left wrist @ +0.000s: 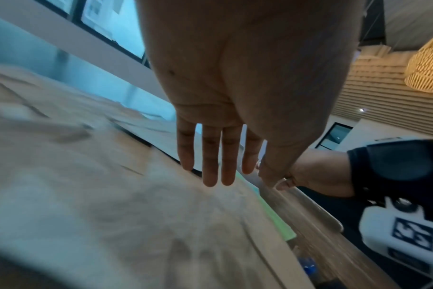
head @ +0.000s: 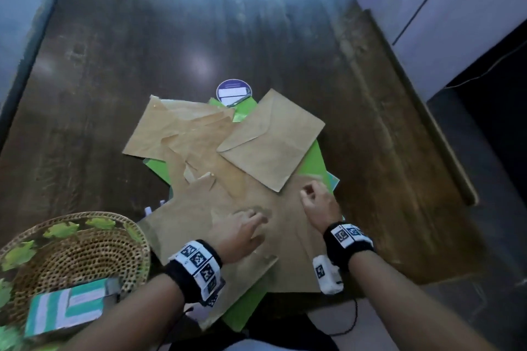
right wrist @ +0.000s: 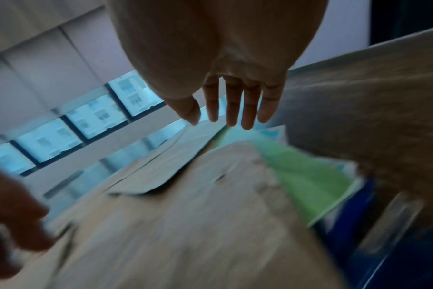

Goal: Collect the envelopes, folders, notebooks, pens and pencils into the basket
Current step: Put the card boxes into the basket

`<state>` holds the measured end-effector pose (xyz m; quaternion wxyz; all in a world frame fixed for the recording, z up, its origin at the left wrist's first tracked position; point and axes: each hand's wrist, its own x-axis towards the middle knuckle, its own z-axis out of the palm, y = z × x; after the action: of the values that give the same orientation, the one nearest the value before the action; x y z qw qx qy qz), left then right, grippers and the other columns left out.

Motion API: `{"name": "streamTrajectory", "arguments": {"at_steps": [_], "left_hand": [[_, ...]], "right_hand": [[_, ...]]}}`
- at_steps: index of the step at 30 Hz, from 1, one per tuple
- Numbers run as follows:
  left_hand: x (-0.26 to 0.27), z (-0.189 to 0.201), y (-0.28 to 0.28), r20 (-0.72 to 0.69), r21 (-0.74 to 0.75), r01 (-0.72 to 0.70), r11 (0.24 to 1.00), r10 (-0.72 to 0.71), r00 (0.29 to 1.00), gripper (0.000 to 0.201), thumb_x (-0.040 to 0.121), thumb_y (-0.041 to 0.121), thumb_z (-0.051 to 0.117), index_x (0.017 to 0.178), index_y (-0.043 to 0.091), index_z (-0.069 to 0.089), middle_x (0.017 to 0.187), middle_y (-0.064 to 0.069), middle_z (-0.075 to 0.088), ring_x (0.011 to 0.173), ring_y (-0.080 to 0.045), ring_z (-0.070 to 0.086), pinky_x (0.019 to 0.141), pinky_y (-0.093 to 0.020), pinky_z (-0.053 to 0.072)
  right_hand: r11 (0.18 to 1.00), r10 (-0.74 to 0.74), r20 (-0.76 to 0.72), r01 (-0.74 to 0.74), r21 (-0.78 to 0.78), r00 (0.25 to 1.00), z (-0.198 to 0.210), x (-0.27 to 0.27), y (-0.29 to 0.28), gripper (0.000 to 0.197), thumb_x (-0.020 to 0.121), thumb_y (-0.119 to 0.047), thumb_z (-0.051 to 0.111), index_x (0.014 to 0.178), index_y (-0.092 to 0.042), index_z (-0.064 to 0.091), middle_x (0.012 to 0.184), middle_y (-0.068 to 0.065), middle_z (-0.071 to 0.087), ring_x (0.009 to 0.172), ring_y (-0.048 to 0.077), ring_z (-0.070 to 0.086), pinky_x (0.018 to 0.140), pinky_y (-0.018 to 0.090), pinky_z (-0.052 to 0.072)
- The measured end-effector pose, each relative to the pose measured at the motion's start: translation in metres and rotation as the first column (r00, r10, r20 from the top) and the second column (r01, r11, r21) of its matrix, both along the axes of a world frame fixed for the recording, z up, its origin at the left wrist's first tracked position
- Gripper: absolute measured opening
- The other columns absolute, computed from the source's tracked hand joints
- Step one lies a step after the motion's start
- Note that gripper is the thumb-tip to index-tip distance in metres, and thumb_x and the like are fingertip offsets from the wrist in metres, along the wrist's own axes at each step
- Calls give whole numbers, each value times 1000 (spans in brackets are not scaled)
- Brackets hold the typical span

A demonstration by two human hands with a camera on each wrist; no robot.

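Several brown envelopes (head: 273, 139) lie in a loose pile on green folders (head: 313, 162) on the dark wooden table (head: 171, 51). The largest envelope (head: 199, 222) is nearest me. My left hand (head: 256, 228) is spread over it with straight fingers (left wrist: 211, 176) and holds nothing; the envelope (left wrist: 111, 195) lies just under them. My right hand (head: 309, 194) hovers over the pile's right side near the green folder's edge (right wrist: 309, 185), with its fingers (right wrist: 247, 117) loose and empty. The woven basket (head: 94, 215) sits at the near left, with a teal-and-white striped notebook (head: 68, 305) on its front rim.
A round purple label (head: 233, 91) lies past the pile, with a thin grey object at its edge. Small white tips (head: 148, 209) poke out left of the big envelope. Something blue (right wrist: 359, 244) and a clear strip (right wrist: 393, 221) show beneath the folders. A white cabinet (head: 442, 23) stands at the right.
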<state>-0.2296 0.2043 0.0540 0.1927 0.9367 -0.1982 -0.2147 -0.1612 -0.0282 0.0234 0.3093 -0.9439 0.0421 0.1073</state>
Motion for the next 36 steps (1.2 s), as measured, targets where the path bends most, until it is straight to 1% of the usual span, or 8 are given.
{"name": "streamTrajectory", "arguments": {"at_steps": [4, 8, 13, 17, 21, 27, 31, 36], "left_hand": [[41, -17, -79, -33, -53, 63, 997, -65, 997, 37, 96, 41, 54, 129, 24, 53, 126, 2, 57, 111, -23, 59, 89, -36, 50], [71, -28, -138, -44, -39, 96, 995, -98, 994, 36, 96, 35, 55, 130, 21, 56, 129, -1, 55, 117, -24, 56, 91, -36, 49], [97, -42, -178, -89, -1, 74, 997, -74, 993, 39, 94, 29, 56, 132, 19, 57, 129, -3, 54, 121, -27, 53, 94, -41, 49], [106, -53, -188, -110, 42, 40, 998, -35, 993, 37, 95, 32, 53, 131, 20, 56, 126, -4, 53, 117, -28, 55, 89, -42, 51], [113, -60, -198, -95, 37, 0, 999, 3, 996, 40, 95, 31, 54, 132, 17, 54, 125, -7, 52, 115, -30, 55, 88, -44, 51], [143, -60, -216, 25, 206, 80, 975, -87, 996, 52, 95, 30, 51, 144, 16, 41, 155, -9, 31, 137, -31, 36, 110, -46, 34], [167, -61, -221, 82, 473, 80, 877, -134, 988, 58, 95, 49, 45, 136, 9, 48, 139, -13, 47, 128, -33, 41, 109, -49, 27], [180, -57, -249, 31, 682, 188, 707, -284, 958, 52, 93, 51, 40, 124, 14, 61, 119, -11, 61, 118, -33, 43, 111, -57, 16]], "right_hand": [[985, -61, -107, 43, -166, 992, -18, 43, -80, 34, 91, -15, 58, 125, -11, 59, 131, 14, 53, 117, 34, 53, 100, 40, 43], [975, 138, -352, -190, -118, 926, -21, 75, -116, 63, 90, -1, 48, 150, -21, 40, 152, 3, 42, 134, 23, 45, 109, 30, 36], [902, 341, -477, -425, -77, 810, -34, 92, -119, 81, 88, -8, 59, 156, -35, 22, 142, 3, 37, 113, 27, 55, 84, 29, 44], [864, 381, -465, -486, -128, 799, -41, 96, -117, 90, 86, -20, 66, 156, -41, 13, 128, 7, 37, 106, 28, 56, 80, 35, 47], [845, 372, -457, -499, -194, 808, -48, 93, -126, 82, 83, -34, 70, 151, -38, 24, 127, 9, 43, 118, 31, 53, 90, 45, 50], [897, 315, -346, -397, -197, 884, -59, 83, -131, 41, 94, -38, 59, 129, -23, 46, 117, 8, 48, 111, 30, 56, 83, 44, 51], [916, 271, -275, -336, -222, 922, -63, 76, -142, 22, 100, -35, 48, 112, -22, 61, 108, 4, 52, 101, 25, 59, 75, 36, 47], [949, 229, -326, -286, -136, 917, -65, 70, -158, 25, 98, -29, 50, 120, -26, 61, 114, 1, 56, 105, 21, 58, 86, 37, 50]]}}
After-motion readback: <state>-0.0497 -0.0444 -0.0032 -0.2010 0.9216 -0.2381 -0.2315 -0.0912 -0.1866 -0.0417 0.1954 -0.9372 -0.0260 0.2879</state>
